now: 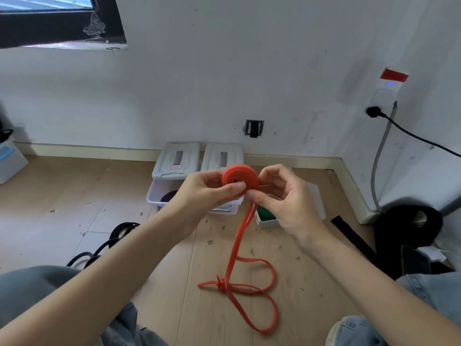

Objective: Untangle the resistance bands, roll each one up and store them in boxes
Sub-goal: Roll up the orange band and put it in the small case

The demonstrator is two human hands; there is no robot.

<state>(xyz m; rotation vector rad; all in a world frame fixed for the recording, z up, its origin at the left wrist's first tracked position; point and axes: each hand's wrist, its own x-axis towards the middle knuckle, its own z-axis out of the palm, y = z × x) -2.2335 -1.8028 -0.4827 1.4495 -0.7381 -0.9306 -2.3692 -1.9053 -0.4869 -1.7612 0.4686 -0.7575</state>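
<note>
Two hands work the red band at chest height: left hand (pixel 209 191) pinches the red coil (pixel 240 178) flat so it won't unwind; right hand (pixel 282 196), fingers curled, feeds the loose tail (pixel 237 245), which hangs to the floor (pixel 74 216), knot (pixel 222 283) not yet undone. Open boxes (pixel 159 193) wait behind, partly hidden by the hands; contents unclear.

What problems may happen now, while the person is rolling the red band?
1. The loose red rubber resistance band on the wooden floor has a knot; rolling up to it would likely leave a lump or jam.
2. The flat red coil is pinched only by the left hand and right hand; a slip may let it spring open.
</note>
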